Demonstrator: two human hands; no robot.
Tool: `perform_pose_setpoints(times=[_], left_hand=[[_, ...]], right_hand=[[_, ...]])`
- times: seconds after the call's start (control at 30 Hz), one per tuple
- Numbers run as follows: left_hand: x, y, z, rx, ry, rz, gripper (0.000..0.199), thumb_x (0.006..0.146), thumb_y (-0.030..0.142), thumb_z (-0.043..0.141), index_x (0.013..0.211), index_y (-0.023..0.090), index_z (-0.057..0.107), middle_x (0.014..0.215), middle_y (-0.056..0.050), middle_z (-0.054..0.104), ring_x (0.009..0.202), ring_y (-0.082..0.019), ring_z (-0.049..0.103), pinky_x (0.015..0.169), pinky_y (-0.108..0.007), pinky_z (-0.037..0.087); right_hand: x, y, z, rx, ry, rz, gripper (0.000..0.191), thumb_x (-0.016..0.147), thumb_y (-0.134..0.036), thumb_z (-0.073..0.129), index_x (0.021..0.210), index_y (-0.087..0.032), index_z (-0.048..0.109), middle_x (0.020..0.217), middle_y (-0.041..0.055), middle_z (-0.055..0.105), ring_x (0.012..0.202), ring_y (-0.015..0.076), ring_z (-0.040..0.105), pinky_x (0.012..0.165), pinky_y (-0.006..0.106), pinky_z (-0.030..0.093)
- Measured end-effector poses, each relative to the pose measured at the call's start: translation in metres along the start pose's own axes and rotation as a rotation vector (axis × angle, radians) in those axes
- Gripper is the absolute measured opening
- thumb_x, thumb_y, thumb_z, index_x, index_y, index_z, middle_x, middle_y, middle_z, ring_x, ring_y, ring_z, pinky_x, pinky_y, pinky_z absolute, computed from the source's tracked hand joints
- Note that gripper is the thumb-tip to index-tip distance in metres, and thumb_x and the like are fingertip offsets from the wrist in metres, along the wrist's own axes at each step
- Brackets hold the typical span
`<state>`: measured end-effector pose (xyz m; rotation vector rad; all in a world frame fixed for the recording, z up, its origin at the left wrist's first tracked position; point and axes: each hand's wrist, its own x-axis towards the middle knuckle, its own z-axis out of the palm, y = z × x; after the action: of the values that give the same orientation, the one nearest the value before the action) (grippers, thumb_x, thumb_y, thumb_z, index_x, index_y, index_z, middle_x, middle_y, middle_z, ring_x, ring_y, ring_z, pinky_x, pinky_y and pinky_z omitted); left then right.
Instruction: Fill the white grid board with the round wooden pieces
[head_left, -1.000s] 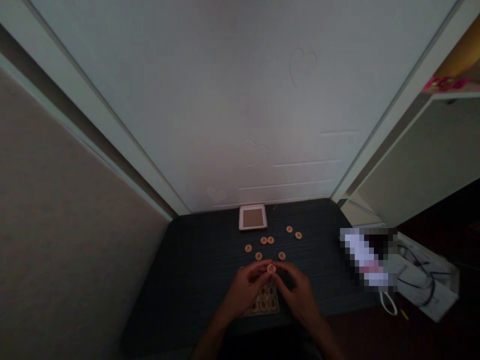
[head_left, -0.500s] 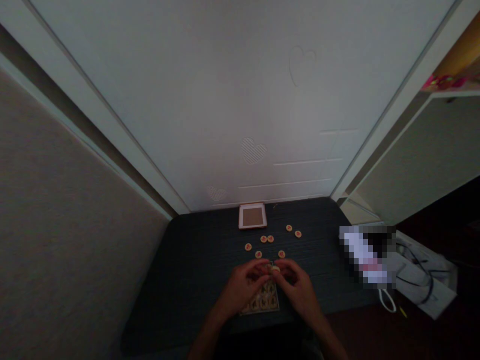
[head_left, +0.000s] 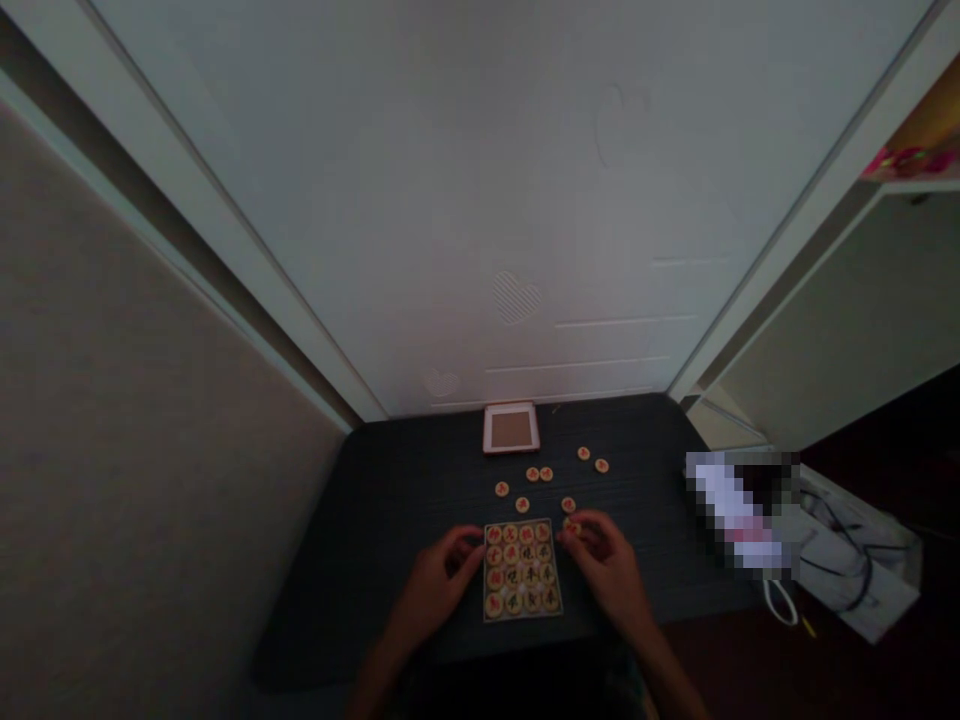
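A square box (head_left: pixel 523 619) filled with rows of round Chinese chess pieces (head_left: pixel 531 575), marked in red or black, lies at the near side of the dark table. My left hand (head_left: pixel 442 572) is beside its left edge, thumb and forefinger curved and a little apart, with nothing visible between them. I cannot tell if the fingertips touch the box. Right of the box, my right hand (head_left: pixel 606 560) pinches a red-marked Chinese chess piece (head_left: pixel 572 527) between thumb and fingers. Just beyond it lies a loose piece (head_left: pixel 568 505); another loose piece (head_left: pixel 523 505) is behind the box.
Several more loose pieces, such as one (head_left: pixel 502 489) at left and one (head_left: pixel 602 466) at right, lie farther back. A shallow lid (head_left: pixel 511 407) leans or lies by the white panel (head_left: pixel 420 250). Right of the table stands a white container (head_left: pixel 892 600) with dark cords.
My hands have moved apart from over the box, the left to its left side and the right to its right with a piece. The filled rows now show. The view has shifted slightly.
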<state>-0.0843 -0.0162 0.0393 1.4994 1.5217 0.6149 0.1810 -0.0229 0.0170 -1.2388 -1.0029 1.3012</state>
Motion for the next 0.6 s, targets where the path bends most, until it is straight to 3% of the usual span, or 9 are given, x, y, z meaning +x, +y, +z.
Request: perform_pose_setpoints(times=[0.33, 0.43, 0.6], left_hand=[[-0.007, 0.001, 0.011, 0.127, -0.122, -0.002, 0.03, 0.091, 0.05, 0.053, 0.104, 0.023, 0.051, 0.073, 0.003, 0.066, 0.068, -0.018, 0.063, 0.061, -0.025, 0.041], [-0.008, 0.003, 0.012, 0.195, -0.114, 0.015, 0.029, 0.091, 0.051, 0.054, 0.097, 0.023, 0.051, 0.073, 0.003, 0.065, 0.067, -0.017, 0.061, 0.06, -0.025, 0.038], [-0.009, 0.003, 0.013, 0.279, -0.11, 0.033, 0.03, 0.091, 0.053, 0.053, 0.088, 0.023, 0.052, 0.074, 0.003, 0.064, 0.067, -0.017, 0.06, 0.06, -0.025, 0.036]], right_hand=[[-0.013, -0.005, 0.017, -0.034, -0.076, 0.041, 0.031, 0.081, -0.048, 0.074, 0.086, -0.022, 0.058, 0.076, -0.001, 0.067, 0.073, 0.0185, 0.067, 0.065, 0.026, 0.052], [-0.015, -0.002, 0.021, -0.116, -0.091, 0.026, 0.03, 0.082, -0.049, 0.072, 0.086, -0.021, 0.06, 0.072, -0.0019, 0.064, 0.066, 0.0168, 0.063, 0.059, 0.025, 0.049], [-0.016, 0.0, 0.031, -0.343, -0.153, -0.062, 0.025, 0.085, -0.045, 0.069, 0.085, -0.021, 0.069, 0.077, 0.0007, 0.069, 0.069, 0.0173, 0.064, 0.063, 0.025, 0.049]])
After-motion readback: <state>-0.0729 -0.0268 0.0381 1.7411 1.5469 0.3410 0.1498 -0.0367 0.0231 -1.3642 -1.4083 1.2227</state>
